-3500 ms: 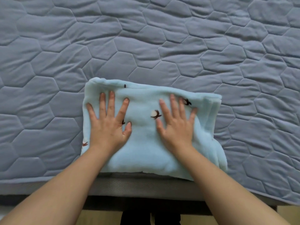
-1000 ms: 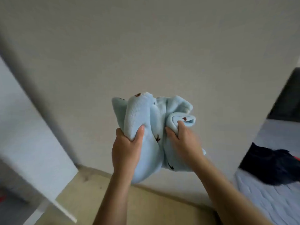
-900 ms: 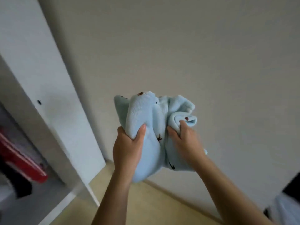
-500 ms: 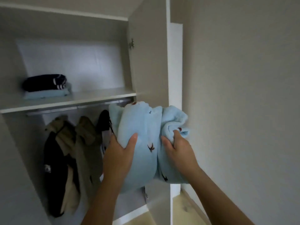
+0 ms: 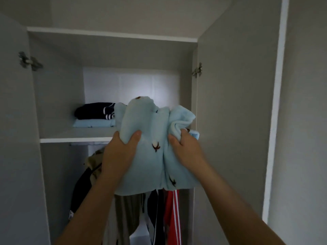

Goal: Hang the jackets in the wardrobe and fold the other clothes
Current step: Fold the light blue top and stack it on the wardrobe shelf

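Holding: the light blue fleece garment (image 5: 155, 138), folded and bunched, is gripped between both hands and raised in front of the open wardrobe (image 5: 109, 50).
Garment position: its top is level with the upper shelf space. Its lower edge hangs in front of the hanging clothes. Whether it touches the shelf cannot be told.
Garment condition: soft folds gathered at the right. Small dark brown motifs show on the front face.
Left hand (image 5: 118, 156): closed on the garment's left side, thumb pressed flat on the front face. The fingers are hidden behind the fabric.
Right hand (image 5: 187, 151): closed on the right side, clutching a gathered fold, thumb on the front. The fingers are wrapped out of sight.
Arms: both bare forearms rise from the lower edge of view, extended forward and upward and converging on the bundle.
Shelf (image 5: 70, 135): a pale board just behind the hands.
Folded stack: a dark navy garment (image 5: 93, 111) with white stripes lies on top of a light blue folded item (image 5: 93, 123), on the shelf to the left of the held garment.
Hanging section: under the shelf hang a tan jacket (image 5: 93, 161), dark clothing (image 5: 155, 209) and a red garment with white stripes (image 5: 172, 214).
Doors: the left door (image 5: 16, 121) and the right door (image 5: 235, 103) both stand open, with metal hinges visible.
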A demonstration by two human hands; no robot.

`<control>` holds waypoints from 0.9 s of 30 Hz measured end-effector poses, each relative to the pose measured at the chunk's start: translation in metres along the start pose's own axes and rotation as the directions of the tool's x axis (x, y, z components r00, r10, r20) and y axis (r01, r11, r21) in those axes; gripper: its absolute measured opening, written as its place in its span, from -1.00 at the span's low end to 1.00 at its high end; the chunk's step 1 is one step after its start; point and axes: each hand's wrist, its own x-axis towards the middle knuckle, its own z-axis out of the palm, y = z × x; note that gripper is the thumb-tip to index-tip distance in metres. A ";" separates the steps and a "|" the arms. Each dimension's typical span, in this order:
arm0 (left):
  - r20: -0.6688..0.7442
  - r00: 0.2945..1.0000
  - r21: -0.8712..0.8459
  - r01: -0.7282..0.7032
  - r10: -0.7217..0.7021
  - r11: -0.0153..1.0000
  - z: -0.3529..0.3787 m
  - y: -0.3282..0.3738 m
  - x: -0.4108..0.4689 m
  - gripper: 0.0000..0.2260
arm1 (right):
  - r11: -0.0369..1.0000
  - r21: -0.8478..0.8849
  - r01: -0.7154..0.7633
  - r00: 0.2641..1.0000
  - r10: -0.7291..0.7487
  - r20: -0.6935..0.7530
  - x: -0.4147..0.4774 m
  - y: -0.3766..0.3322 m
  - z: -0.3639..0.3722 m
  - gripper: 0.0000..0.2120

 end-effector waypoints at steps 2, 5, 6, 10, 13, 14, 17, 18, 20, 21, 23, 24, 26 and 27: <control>-0.016 1.000 0.005 -0.003 0.003 1.000 0.012 -0.001 0.035 -0.68 | 1.000 -0.020 0.017 0.998 -0.016 0.053 0.046 0.008 0.008 -0.66; 0.007 1.000 0.058 -0.015 0.015 0.998 0.025 -0.005 0.088 -0.63 | 0.997 -0.074 0.034 0.996 -0.027 0.089 0.109 0.016 0.021 -0.62; 0.019 1.000 0.074 -0.017 0.015 0.997 0.027 -0.006 0.106 -0.61 | 0.994 -0.098 0.044 0.995 -0.034 0.097 0.128 0.017 0.027 -0.62; 0.064 0.998 0.117 0.003 -0.011 0.993 0.038 -0.009 0.189 -0.59 | 0.995 -0.098 0.026 0.988 -0.011 0.157 0.210 0.024 0.050 -0.64; 0.145 0.988 0.148 0.037 -0.059 0.988 0.047 -0.018 0.257 -0.55 | 0.995 -0.085 -0.049 0.983 0.063 0.170 0.268 0.032 0.070 -0.56; 0.168 0.983 0.139 0.054 -0.077 0.989 0.049 -0.022 0.278 -0.54 | 0.995 -0.070 -0.076 0.982 0.086 0.166 0.287 0.036 0.076 -0.54; 0.207 0.961 0.036 0.180 -0.184 0.983 0.044 -0.039 0.345 -0.52 | 0.983 0.002 -0.186 0.970 0.183 0.162 0.340 0.056 0.083 -0.51; 0.229 0.948 -0.009 0.230 -0.222 0.973 0.039 -0.049 0.365 -0.52 | 0.970 0.014 -0.241 0.960 0.237 0.152 0.355 0.065 0.082 -0.51; 0.280 0.920 -0.118 0.317 -0.274 0.941 0.031 -0.074 0.401 -0.56 | 0.932 0.067 -0.356 0.931 0.348 0.112 0.377 0.092 0.079 -0.52; 0.289 0.910 -0.154 0.350 -0.297 0.924 0.031 -0.089 0.415 -0.58 | 0.896 0.136 -0.423 0.904 0.407 0.131 0.384 0.109 0.080 -0.54; 0.281 0.889 -0.139 0.410 -0.361 0.901 0.039 -0.122 0.432 -0.59 | 0.796 0.259 -0.547 0.836 0.504 0.217 0.390 0.148 0.090 -0.54; 0.285 0.867 -0.105 0.453 -0.409 0.886 0.048 -0.140 0.436 -0.59 | 0.768 0.243 -0.592 0.804 0.545 0.237 0.392 0.166 0.099 -0.53; 0.306 0.806 0.015 0.529 -0.507 0.849 0.068 -0.171 0.437 -0.60 | 0.767 0.099 -0.635 0.757 0.591 0.278 0.391 0.199 0.124 -0.53; 0.293 0.790 0.080 0.541 -0.539 0.837 0.074 -0.184 0.437 -0.60 | 0.785 -0.034 -0.619 0.741 0.598 0.306 0.390 0.210 0.134 -0.53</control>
